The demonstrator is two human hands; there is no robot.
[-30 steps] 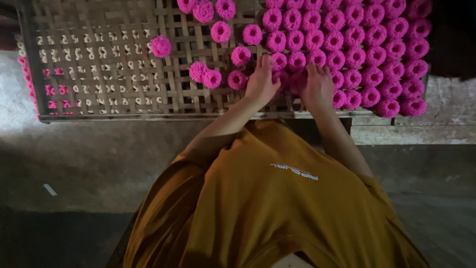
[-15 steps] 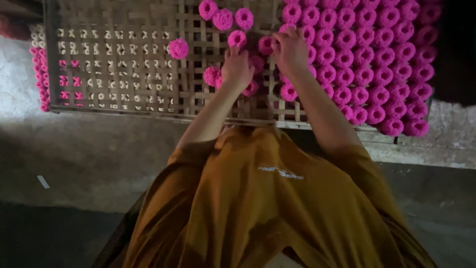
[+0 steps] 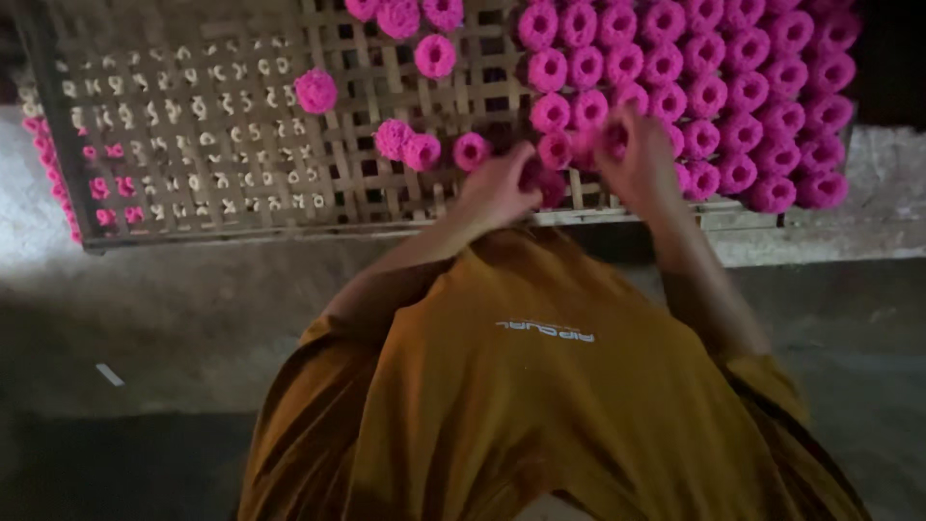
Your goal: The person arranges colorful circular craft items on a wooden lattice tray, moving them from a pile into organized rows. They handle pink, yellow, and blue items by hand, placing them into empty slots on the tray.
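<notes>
Pink rings (image 3: 675, 87) packed in tight rows on right part of woven bamboo tray (image 3: 231, 135), holes up, each touching next; dense packing likely saves room. Loose rings (image 3: 405, 143) scattered left of block. Left hand (image 3: 497, 188) at block's near-left edge, fingers curled over ring near tray rim; whether gripping it, cannot tell. Right hand (image 3: 641, 159) rests on near rows, fingers bent among rings; hold blurred, cannot tell. Second tray (image 3: 43, 164) with pink pieces peeks out beneath at left. Ochre shirt (image 3: 540, 405) fills foreground.
</notes>
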